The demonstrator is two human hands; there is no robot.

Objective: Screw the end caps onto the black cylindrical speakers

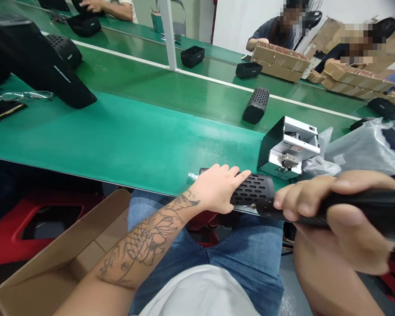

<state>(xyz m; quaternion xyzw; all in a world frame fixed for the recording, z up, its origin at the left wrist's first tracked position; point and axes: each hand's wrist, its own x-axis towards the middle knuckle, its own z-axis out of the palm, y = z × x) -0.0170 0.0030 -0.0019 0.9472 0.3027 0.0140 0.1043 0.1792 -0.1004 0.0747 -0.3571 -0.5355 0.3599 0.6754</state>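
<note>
A black housing with a slotted grille [254,188] lies at the near edge of the green bench. My left hand [219,188] is on top of it, fingers laid across the grille and thumb down its near side, holding it. My right hand [342,210] is wrapped around a black electric screwdriver [365,206] held almost level. Its front end points left, close against the housing's near right end; whether the bit touches is unclear. A small silver and black screw feeder [291,149] stands just beyond the housing.
More black housings [256,105] lie on the green conveyor [213,98]. Clear plastic bags [362,147] sit right of the feeder. An open cardboard box [62,259] is at my lower left, by a red stool [52,215]. Co-workers sit across, near cardboard trays [279,61].
</note>
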